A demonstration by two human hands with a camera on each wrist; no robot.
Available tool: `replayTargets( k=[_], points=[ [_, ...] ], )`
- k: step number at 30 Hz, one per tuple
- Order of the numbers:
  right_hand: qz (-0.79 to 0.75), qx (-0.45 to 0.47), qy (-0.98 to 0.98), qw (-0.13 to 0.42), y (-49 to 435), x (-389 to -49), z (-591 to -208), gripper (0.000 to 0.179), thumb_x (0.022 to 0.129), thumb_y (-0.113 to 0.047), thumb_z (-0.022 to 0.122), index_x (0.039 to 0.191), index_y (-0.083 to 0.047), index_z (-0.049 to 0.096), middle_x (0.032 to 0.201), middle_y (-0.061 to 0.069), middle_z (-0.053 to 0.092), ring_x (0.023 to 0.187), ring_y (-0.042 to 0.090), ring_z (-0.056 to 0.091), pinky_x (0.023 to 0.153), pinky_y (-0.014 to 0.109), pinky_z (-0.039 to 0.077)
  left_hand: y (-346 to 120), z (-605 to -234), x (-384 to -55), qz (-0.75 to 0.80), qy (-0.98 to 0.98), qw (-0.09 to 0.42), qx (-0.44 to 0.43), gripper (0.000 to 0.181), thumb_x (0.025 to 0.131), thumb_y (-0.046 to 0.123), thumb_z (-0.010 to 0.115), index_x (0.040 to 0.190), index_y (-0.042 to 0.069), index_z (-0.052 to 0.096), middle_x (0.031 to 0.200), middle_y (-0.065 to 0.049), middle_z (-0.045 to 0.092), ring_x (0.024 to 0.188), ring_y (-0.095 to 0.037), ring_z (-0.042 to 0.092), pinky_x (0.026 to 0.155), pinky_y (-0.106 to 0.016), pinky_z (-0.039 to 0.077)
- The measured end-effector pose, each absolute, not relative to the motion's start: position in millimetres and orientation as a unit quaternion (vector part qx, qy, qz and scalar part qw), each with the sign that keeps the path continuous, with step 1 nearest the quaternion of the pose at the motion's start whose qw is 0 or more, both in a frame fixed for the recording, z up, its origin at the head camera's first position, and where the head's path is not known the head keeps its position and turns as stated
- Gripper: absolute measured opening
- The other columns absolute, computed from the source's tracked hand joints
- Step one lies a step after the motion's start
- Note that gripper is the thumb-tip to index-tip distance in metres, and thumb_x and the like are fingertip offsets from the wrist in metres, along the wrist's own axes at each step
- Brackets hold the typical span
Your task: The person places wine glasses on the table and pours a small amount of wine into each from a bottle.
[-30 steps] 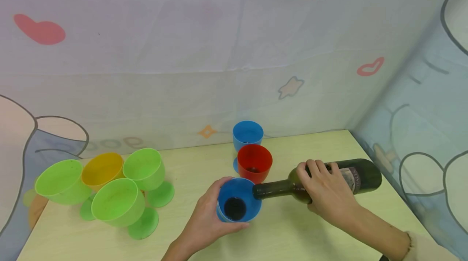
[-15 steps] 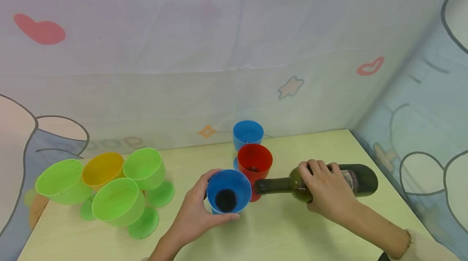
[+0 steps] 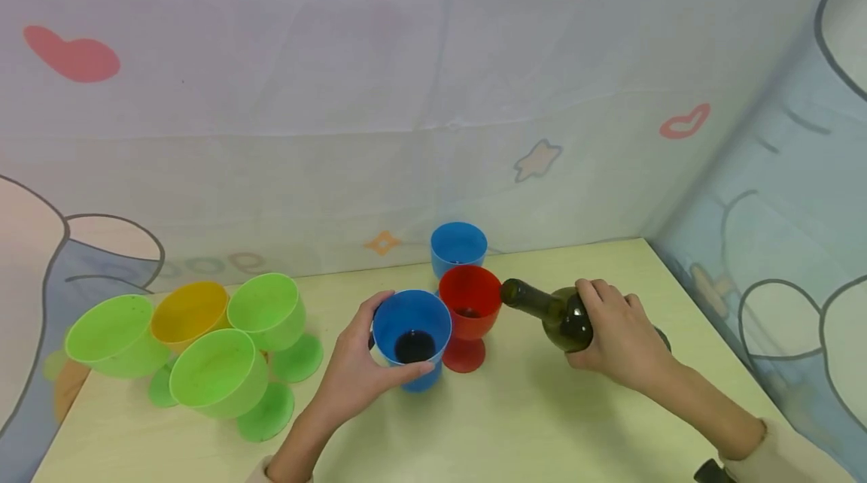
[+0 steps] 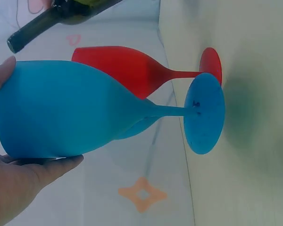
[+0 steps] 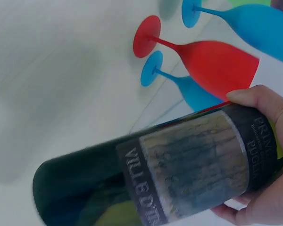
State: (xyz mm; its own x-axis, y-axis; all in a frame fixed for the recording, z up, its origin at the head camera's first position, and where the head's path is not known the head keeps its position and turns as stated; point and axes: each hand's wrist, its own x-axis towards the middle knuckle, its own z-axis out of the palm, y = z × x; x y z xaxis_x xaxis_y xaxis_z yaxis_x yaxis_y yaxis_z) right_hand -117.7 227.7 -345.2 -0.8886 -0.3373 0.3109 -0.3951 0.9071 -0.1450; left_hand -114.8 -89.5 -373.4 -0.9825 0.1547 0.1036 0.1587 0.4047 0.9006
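The left hand (image 3: pixel 355 374) holds a blue cup (image 3: pixel 412 316) around its bowl, with something dark inside. It is just left of a red cup (image 3: pixel 470 301). The right hand (image 3: pixel 619 336) grips a green bottle (image 3: pixel 567 319) (its label has big letters), tilted, with its mouth near the red cup's rim.

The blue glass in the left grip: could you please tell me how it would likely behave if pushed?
The blue glass would probably tip readily, being tall with a thin stem. The dark liquid pooled inside would likely slosh. Its wall seems fairly stiff, since its curve looks undented under the left grip.
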Motion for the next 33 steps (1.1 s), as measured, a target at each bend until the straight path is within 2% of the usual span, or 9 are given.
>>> replayTargets(
  k=[5,12,17,22,33],
  points=[
    [0.180,0.177,-0.958,0.134,235.2,-126.5,-351.1,0.071,0.056,-0.015,0.081,0.112,0.005,0.041,0.100,0.020,0.053,0.086,0.031,0.052,0.069,0.046,0.036,-95.5,-377.7,-126.6,-0.551,-0.830,0.013,-0.092,0.087,0.067,0.029,0.081,0.137,0.011,0.033,0.134,-0.011,0.042,0.122,-0.033,0.037,0.090,-0.052,0.042],
    [0.287,0.145,-0.938,0.130,246.1,-134.9,-358.1,0.075,0.060,-0.010,0.082,0.117,0.010,0.038,0.104,0.023,0.052,0.086,0.038,0.056,0.069,0.050,0.048,-102.4,-384.7,-144.1,-0.555,-0.827,0.028,-0.083,0.087,0.069,0.027,0.080,0.138,0.009,0.029,0.135,-0.012,0.040,0.122,-0.033,0.036,0.091,-0.053,0.040],
    [0.312,0.141,-0.927,0.150,250.4,-137.4,-362.2,0.075,0.061,-0.010,0.083,0.118,0.009,0.038,0.107,0.025,0.052,0.093,0.042,0.055,0.074,0.055,0.046,-102.8,-390.8,-155.3,-0.557,-0.828,0.022,-0.062,0.090,0.069,0.031,0.079,0.139,0.011,0.027,0.137,-0.013,0.037,0.124,-0.034,0.034,0.091,-0.053,0.040],
    [0.335,0.130,-0.920,0.154,255.5,-139.4,-367.8,0.077,0.062,-0.010,0.083,0.121,0.008,0.036,0.109,0.025,0.051,0.097,0.043,0.053,0.076,0.057,0.043,-99.1,-397.3,-167.5,-0.570,-0.820,0.019,-0.045,0.088,0.071,0.028,0.078,0.140,0.010,0.025,0.140,-0.014,0.033,0.124,-0.036,0.032,0.088,-0.054,0.042],
    [0.345,0.102,-0.920,0.157,262.0,-142.8,-379.7,0.081,0.062,-0.010,0.081,0.123,0.009,0.032,0.109,0.028,0.050,0.098,0.045,0.050,0.077,0.058,0.041,-88.7,-399.4,-189.3,-0.582,-0.813,0.023,-0.026,0.091,0.072,0.030,0.077,0.142,0.011,0.021,0.140,-0.016,0.033,0.124,-0.038,0.032,0.090,-0.055,0.040]
  ],
)
